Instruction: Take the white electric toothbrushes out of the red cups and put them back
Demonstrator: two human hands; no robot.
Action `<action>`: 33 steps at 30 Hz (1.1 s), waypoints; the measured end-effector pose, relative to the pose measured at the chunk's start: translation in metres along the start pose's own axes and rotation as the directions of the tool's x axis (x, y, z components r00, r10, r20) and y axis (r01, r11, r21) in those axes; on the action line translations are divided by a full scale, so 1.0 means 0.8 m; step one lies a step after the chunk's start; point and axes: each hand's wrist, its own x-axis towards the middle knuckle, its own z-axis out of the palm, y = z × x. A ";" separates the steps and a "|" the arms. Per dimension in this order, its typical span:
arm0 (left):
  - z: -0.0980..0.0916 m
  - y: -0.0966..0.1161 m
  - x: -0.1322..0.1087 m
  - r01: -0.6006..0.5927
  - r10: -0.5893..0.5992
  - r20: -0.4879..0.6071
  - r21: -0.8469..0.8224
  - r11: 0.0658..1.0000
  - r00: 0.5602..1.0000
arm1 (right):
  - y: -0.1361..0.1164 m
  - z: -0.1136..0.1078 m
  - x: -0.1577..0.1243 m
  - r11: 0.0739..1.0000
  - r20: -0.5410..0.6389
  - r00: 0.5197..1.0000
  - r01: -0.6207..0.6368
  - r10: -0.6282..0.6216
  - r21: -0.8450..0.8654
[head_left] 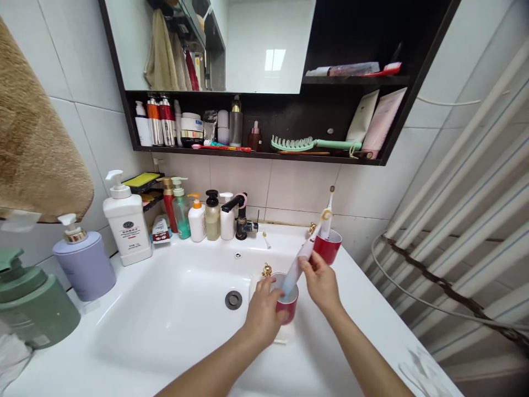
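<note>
My left hand (266,309) is wrapped around a red cup (290,310) with a gold ornament (266,269) at its far side. Between the fingers of my right hand (322,278) is a pale pink electric toothbrush (298,267), tilted, its lower end inside that cup. Beneath the cup lies a whitish cloth (285,335), at the right side of the white sink (182,309). Behind my right hand, a second red cup (330,251) stands on the rim with a white electric toothbrush (326,223) upright in it. A small brush head (266,240) rests behind the basin.
A black faucet (239,215) and several pump bottles (212,216) line the back edge. Larger bottles, one white (129,229) and one purple (85,262), stand on the left. A dark cabinet (264,156) overhangs the sink. White pipes (467,193) run along the right.
</note>
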 end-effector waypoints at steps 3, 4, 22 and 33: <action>0.008 -0.002 0.002 -0.043 0.037 0.050 0.110 0.993 0.998 | 0.015 0.013 -0.006 0.993 0.126 0.992 0.017 -0.002 -0.116; 0.008 -0.001 0.004 -0.060 0.053 0.061 0.122 0.991 0.997 | 0.020 0.017 -0.007 0.988 0.139 0.990 0.024 -0.002 -0.154; 0.009 0.024 0.204 -0.346 0.351 -0.015 0.136 0.928 0.936 | 0.025 0.013 0.177 0.860 -0.055 0.998 0.004 -0.037 -0.510; 0.022 0.014 0.217 -0.264 0.265 -0.044 0.026 0.964 0.963 | 0.047 0.024 0.189 0.869 -0.047 0.999 -0.011 -0.014 -0.495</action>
